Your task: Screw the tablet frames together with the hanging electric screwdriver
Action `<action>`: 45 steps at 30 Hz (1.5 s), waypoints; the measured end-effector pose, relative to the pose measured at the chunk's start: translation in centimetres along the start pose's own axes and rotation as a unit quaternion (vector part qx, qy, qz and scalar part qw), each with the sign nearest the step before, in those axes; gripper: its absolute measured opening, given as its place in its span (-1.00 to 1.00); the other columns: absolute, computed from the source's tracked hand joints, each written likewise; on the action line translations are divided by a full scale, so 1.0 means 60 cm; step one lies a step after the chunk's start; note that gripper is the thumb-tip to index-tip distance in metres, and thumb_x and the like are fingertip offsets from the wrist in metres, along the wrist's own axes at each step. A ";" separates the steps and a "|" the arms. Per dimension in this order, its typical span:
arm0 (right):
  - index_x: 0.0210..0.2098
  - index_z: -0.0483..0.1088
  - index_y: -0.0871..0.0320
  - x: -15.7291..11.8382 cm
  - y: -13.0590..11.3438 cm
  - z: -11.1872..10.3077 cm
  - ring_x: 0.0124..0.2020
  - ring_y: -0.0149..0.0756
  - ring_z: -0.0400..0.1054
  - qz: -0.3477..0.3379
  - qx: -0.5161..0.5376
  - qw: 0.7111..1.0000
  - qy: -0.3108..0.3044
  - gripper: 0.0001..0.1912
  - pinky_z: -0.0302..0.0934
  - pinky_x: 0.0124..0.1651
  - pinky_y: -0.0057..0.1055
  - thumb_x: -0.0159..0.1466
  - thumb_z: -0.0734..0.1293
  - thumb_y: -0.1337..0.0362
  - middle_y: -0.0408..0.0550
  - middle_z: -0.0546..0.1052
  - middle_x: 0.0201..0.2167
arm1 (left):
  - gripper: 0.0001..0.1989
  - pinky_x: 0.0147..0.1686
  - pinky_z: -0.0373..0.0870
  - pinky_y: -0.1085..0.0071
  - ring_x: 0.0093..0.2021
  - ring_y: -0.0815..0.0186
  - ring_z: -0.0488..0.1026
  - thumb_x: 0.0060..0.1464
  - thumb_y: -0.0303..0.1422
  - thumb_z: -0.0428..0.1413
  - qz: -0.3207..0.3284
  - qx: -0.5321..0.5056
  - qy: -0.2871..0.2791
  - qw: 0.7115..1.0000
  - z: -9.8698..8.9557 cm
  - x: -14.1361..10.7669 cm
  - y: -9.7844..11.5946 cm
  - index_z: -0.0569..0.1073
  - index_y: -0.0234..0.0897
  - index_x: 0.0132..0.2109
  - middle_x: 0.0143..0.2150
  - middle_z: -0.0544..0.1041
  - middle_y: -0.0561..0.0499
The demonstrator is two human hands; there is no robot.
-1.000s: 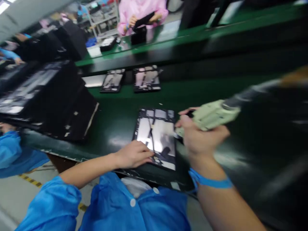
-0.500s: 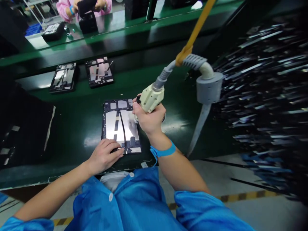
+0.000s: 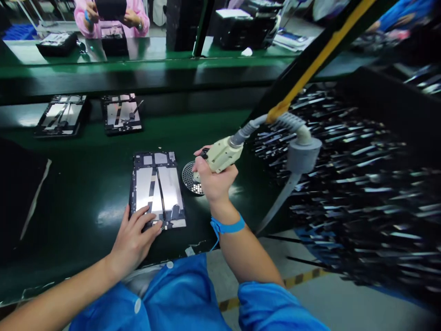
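Observation:
An opened tablet lies on the green bench, its silver inside crossed by a black cable. My left hand rests at its lower left corner, fingers spread over the edge and thumb near the bottom. Wrapped in my right hand is a cream handheld tool with a grey hose. Its round perforated head hovers or rests just right of the tablet; I cannot tell whether it touches the bench. A blue strap circles my right wrist.
Two more opened tablets lie at the back left. A yellow band suspends the hose near a grey cylinder. Dense stacks of dark thin parts fill the right; a black block stands left. Across the bench, a person in pink handles something dark.
My view has shifted. The tool has moved off the tablet to its right, uncovering the perforated head. My left fingers are more spread at the tablet's corner.

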State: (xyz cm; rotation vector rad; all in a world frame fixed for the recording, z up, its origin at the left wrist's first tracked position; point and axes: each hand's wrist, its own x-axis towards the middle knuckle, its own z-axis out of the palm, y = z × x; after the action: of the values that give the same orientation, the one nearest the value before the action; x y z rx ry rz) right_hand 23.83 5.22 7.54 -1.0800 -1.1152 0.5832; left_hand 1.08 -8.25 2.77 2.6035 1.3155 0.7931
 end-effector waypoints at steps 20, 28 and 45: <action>-0.25 0.45 0.14 0.000 0.029 -0.018 -0.54 -0.43 0.41 -0.021 -0.038 0.999 0.032 -0.85 0.43 -0.41 -0.39 0.20 0.42 0.24 -0.11 0.58 -0.36 | -0.79 0.27 0.16 -0.31 0.28 0.00 0.37 0.32 -0.40 0.14 -0.043 -0.004 0.016 0.999 0.030 0.063 -0.073 0.59 -0.11 0.03 0.10 0.55 -0.10; -0.26 0.43 0.15 0.000 0.032 -0.014 -0.58 -0.43 0.39 -0.010 -0.036 0.999 0.033 -0.81 0.41 -0.46 -0.41 0.19 0.42 0.20 -0.11 0.57 -0.39 | -0.77 0.29 0.17 -0.26 0.29 0.01 0.37 0.34 -0.39 0.11 -0.048 -0.023 0.010 0.999 0.027 0.061 -0.074 0.60 -0.11 0.04 0.12 0.56 -0.11; -0.19 0.38 0.11 -0.011 -0.019 0.008 -0.59 -0.45 0.38 -0.029 0.005 0.999 0.028 -0.83 0.35 -0.48 -0.41 0.24 0.39 0.25 -0.15 0.52 -0.35 | -0.80 0.29 0.15 -0.19 0.26 0.06 0.40 0.35 -0.35 0.11 -0.047 -0.029 0.036 0.998 0.045 0.088 -0.088 0.60 -0.10 0.02 0.10 0.58 -0.07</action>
State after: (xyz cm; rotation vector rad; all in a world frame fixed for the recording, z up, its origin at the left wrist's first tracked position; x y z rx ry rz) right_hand 22.99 4.40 8.33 -1.0463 -1.0912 0.5089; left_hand 1.25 -0.54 0.82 2.4712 1.3993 0.9023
